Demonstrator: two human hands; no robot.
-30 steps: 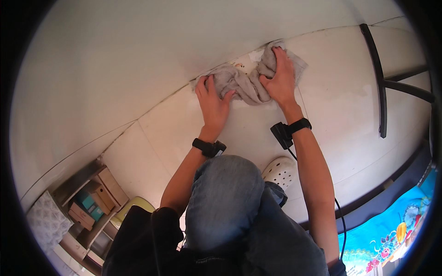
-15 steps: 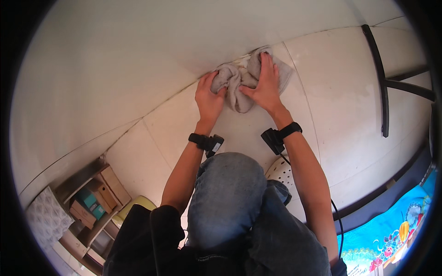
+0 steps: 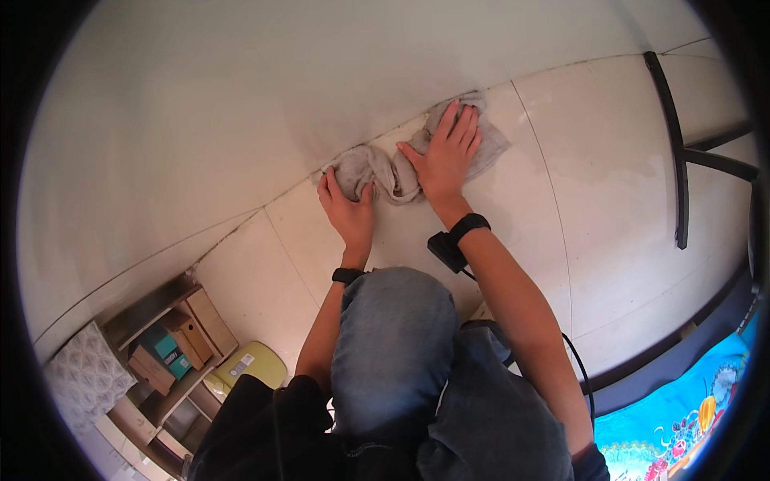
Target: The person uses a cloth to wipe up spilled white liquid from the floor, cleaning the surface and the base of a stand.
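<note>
A damp-looking grey-beige cloth [image 3: 391, 179] lies bunched and twisted on the pale tiled floor, along the foot of the wall. My left hand [image 3: 348, 215] grips its left end, with fingers and thumb curved around the folds. On the right end, my right hand [image 3: 446, 164] presses down, its fingers laid long over the cloth and its thumb out to the left, clasping the bunch. Part of the cloth is hidden under that palm, and a loose flap spreads flat to its right.
The pale wall [image 3: 200, 104] rises directly beyond the cloth. A black metal frame leg [image 3: 672, 152] stands at the right. Shelves with boxes [image 3: 172, 345] and a yellow-green plastic item [image 3: 253, 365] are at lower left. A bright blue patterned fabric [image 3: 674, 425] lies at lower right.
My left hand has moved left and nearer to me, drawing its end of the cloth along the wall's foot. My right hand has flattened somewhat, and the cloth is stretched wider.
</note>
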